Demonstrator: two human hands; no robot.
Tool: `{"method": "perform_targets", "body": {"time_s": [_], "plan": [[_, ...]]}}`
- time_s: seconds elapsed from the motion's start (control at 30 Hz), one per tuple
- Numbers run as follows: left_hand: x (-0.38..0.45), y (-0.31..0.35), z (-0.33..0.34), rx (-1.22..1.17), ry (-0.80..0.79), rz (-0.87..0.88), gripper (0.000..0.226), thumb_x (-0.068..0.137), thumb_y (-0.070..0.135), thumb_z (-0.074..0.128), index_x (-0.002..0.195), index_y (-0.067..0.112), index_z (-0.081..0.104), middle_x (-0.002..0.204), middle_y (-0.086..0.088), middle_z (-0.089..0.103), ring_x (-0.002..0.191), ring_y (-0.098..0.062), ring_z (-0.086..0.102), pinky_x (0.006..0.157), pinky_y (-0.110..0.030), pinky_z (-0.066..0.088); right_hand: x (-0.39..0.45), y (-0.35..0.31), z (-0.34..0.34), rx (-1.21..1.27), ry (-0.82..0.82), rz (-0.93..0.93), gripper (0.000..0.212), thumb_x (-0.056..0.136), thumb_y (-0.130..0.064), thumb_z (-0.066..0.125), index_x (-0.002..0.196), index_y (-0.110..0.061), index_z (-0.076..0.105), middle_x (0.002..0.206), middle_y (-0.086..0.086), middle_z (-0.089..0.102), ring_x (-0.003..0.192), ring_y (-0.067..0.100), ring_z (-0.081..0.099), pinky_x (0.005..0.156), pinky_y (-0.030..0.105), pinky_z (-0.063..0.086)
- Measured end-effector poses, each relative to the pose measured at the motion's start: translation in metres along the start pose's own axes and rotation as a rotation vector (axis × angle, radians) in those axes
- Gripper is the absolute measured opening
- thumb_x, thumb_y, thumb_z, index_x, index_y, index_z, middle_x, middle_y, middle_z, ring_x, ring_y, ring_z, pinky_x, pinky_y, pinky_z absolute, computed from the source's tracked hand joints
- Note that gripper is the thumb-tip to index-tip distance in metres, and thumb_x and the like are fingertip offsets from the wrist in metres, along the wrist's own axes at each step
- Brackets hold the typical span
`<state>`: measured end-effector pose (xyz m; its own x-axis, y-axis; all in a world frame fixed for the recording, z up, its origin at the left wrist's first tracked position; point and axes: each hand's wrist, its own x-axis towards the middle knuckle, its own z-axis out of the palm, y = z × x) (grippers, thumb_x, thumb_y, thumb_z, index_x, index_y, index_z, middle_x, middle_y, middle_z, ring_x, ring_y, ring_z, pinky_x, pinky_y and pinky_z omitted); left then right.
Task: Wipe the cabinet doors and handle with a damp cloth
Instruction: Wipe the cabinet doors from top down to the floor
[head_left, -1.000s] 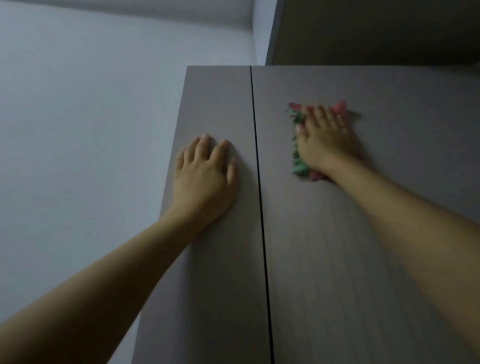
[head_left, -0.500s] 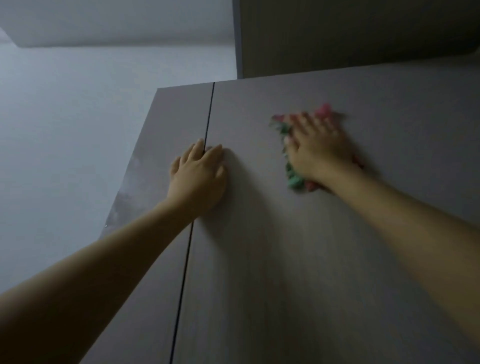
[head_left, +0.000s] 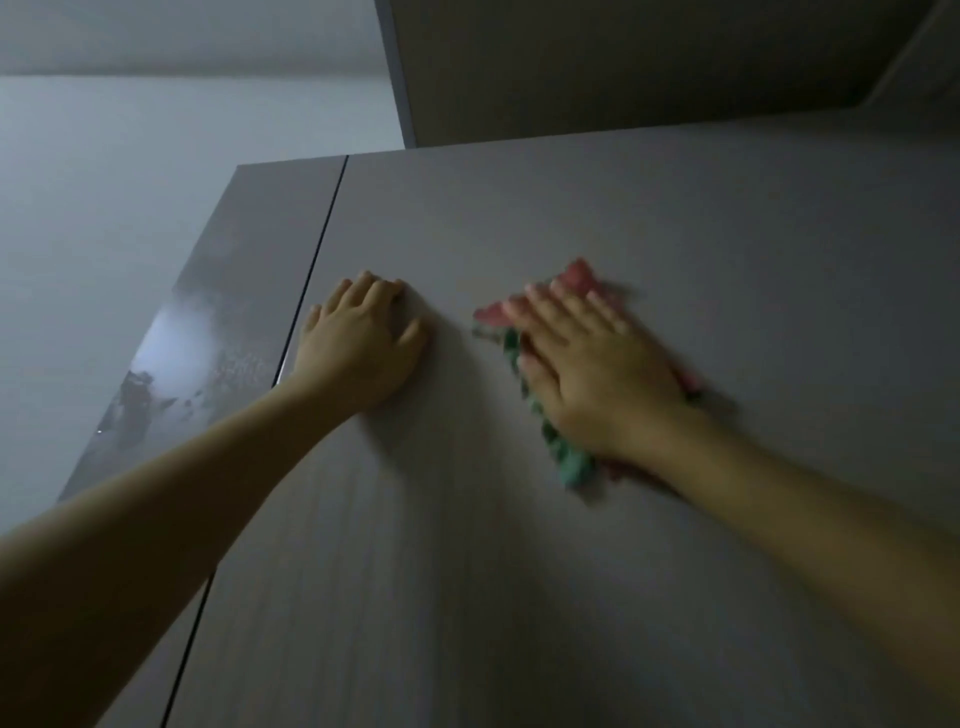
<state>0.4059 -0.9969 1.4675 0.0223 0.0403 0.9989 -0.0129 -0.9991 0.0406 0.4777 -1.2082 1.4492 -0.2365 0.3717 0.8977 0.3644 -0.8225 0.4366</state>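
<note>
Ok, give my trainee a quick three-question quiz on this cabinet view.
1. True or false: the right hand presses the cloth against the wide door.
2. The left hand is: A) gripping a handle, B) resting on the same wide door, C) off the cabinet.
3. Fill in: the narrow door lies to the ___ of the gap.

Key: 1 true; 2 B; 3 left.
</note>
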Motion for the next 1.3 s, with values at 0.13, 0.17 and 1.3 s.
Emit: {"method": "perform_targets", "body": {"time_s": [0.13, 0.17, 1.3], "plan": [[0.002, 0.005, -0.003, 0.021, -0.036, -0.054, 0.055, 0.096, 0.049, 0.039, 0.143, 0.020, 0.036, 0.151, -0.002, 0.032, 0.142, -0.023, 0.021, 0.116, -0.047, 0.013, -0.020, 0.027, -0.011, -0.018, -0.045, -0.133, 0.064, 0.091, -0.045, 0.016, 0.145, -0.018, 0.035, 0.150, 0.005, 0.035, 0.140, 0.023, 0.030, 0.115, 0.036, 0.015], [0.001, 0.009, -0.005, 0.018, -0.058, -0.081, 0.055, 0.096, 0.049, 0.037, 0.143, 0.021, 0.035, 0.153, -0.003, 0.028, 0.144, -0.022, 0.017, 0.117, -0.049, 0.009, -0.005, 0.044, -0.013, -0.048, -0.023, -0.036, 0.067, 0.090, -0.047, 0.013, 0.146, -0.017, 0.033, 0.151, 0.006, 0.034, 0.141, 0.024, 0.029, 0.115, 0.036, 0.013], [-0.082, 0.101, 0.013, 0.044, -0.064, 0.103, 0.058, 0.087, 0.051, 0.022, 0.137, 0.028, 0.043, 0.142, 0.001, 0.040, 0.133, -0.023, 0.029, 0.115, -0.047, 0.008, -0.101, 0.058, -0.024, -0.074, 0.030, 0.049, 0.056, 0.095, -0.037, 0.026, 0.143, -0.011, 0.041, 0.147, 0.009, 0.040, 0.138, 0.027, 0.035, 0.114, 0.043, 0.019]]}}
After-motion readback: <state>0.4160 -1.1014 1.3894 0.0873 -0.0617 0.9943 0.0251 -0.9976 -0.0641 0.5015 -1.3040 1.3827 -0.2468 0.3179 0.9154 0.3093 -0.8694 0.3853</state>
